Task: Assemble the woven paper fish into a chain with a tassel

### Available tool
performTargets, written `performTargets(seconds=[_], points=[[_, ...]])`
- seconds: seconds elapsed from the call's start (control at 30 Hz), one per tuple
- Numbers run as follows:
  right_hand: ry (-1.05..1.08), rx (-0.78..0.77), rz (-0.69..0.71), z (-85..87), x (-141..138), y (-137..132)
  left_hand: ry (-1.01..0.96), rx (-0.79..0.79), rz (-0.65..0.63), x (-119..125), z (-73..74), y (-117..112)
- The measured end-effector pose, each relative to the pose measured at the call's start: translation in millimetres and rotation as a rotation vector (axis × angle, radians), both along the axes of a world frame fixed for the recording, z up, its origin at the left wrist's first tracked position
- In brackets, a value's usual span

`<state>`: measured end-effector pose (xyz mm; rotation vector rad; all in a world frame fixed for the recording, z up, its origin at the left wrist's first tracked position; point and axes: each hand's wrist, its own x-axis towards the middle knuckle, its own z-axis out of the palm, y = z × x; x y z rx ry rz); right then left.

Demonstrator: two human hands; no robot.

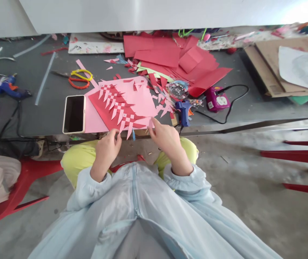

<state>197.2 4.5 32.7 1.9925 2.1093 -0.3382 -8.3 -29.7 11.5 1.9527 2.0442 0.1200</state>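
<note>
My left hand point(108, 149) is at the table's front edge, fingers curled and thumb against the forefinger. Whatever it may pinch is hidden; the lower corner of a red paper sheet point(100, 108) is right beside its fingertips. My right hand point(168, 140) pinches a small pink paper strip point(150, 123) between thumb and forefinger. Between the hands, woven red-and-pink paper fish point(128, 118) lie in a slanting row on the red sheet, the nearest one poking over the edge with a blue tassel point(134, 135) below it. Under them is a pink paper sheet point(140, 99).
A phone point(74, 114) and scissors point(81, 78) are at left. Red paper point(164, 54) is piled behind, near a dish of beads point(178, 89). A blue glue gun point(183, 112) and a corded magenta box point(217, 99) stand right. Cardboard point(267, 72) lies far right.
</note>
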Motion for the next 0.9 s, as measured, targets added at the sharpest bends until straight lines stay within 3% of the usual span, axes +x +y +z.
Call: performTargets(seconds=[0.13, 0.3, 0.5, 0.67, 0.77, 0.9], points=[[0.002, -0.013, 0.082, -0.8, -13, 5, 0.077, -0.005, 0.002, 2, 3.6, 7], [-0.003, -0.056, 0.091, -7.9, -19, 7, 0.170, -0.065, -0.036, 4, 6.0, 9], [0.075, -0.018, 0.102, -3.2, -13, 12, 0.212, 0.051, 0.014, -8, 16.0, 34], [0.068, 0.044, 0.193, 8.1, -25, 41, 0.269, 0.029, -0.006, -12, 19.4, 64], [0.068, 0.049, 0.319, 11.5, -40, 65, 0.273, -0.016, -0.020, -11, 17.3, 69], [0.057, 0.022, 0.387, 8.6, -58, 88, 0.287, -0.045, -0.037, -11, 14.1, 69]])
